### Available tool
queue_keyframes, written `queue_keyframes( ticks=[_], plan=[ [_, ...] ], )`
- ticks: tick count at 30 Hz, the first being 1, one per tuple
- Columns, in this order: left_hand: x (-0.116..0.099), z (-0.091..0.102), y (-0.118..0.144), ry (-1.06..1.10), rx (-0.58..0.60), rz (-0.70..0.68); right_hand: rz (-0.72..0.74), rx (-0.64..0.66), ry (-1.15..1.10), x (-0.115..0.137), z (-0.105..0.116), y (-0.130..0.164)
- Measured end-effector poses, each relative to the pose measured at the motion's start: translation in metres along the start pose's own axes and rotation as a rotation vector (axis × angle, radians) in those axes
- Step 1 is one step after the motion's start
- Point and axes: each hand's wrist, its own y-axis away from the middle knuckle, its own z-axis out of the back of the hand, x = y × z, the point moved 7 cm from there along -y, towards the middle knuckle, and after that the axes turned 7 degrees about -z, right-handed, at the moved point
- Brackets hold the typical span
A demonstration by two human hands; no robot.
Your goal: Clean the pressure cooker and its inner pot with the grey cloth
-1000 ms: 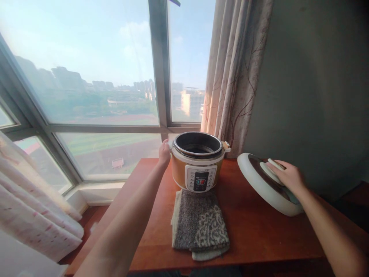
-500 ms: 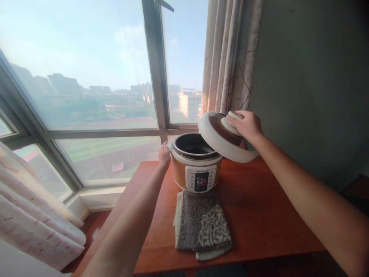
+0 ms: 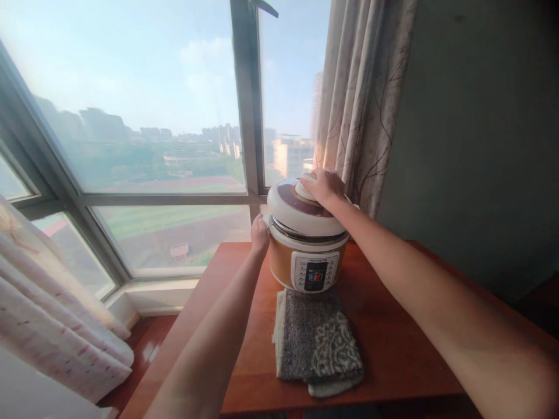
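Lid of white plastic with a brown top sat on the orange electric cooker, slightly tilted, so that a dark gap showed between its rim and the cooker's metal collar on the near side. On top of the lid, the right hand was closed around the pale knob, fingers curled over it and the forearm stretching back toward the lower right. The left hand was pressed against the cooker's left side just under the rim, apparently gripping a small side handle, though how tightly the fingers were closed could not be told from this angle.

The cooker stood near the far edge of a reddish wooden worktop, its control panel with a small lit display facing the camera. Directly in front of it, touching its base, lay a folded grey towel with a pale curling pattern on its near half, its lower edge close to the worktop's near edge.

Behind the cooker rose a large window with a dark frame, showing hazy sky and distant buildings. A patterned curtain hung just right of the cooker, against a grey-green wall. Another light curtain was at lower left.
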Motion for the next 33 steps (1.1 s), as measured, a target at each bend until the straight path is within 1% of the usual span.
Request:
queue_keyframes(
  ticks=[4, 8, 15, 20, 25, 33],
  plan=[
    [-0.001, -0.001, 0.000, 0.007, 0.012, 0.006, 0.018, 0.045, 0.089, 0.007, -0.016, -0.001],
    [-0.001, -0.001, 0.000, 0.005, 0.021, 0.014, -0.006, 0.066, 0.133, 0.007, -0.028, 0.000],
    [-0.001, 0.000, 0.002, 0.003, 0.027, 0.026, -0.054, 0.116, 0.146, 0.001, -0.040, 0.001],
    [-0.003, 0.000, 0.003, 0.005, 0.016, 0.025, -0.033, 0.152, 0.156, 0.002, -0.049, 0.006],
    [-0.003, 0.001, 0.003, 0.013, 0.015, 0.029, -0.017, 0.160, 0.155, 0.003, -0.053, 0.008],
    [-0.004, 0.001, 0.004, 0.033, 0.022, 0.026, -0.026, 0.159, 0.148, 0.003, -0.049, 0.011]
  ],
)
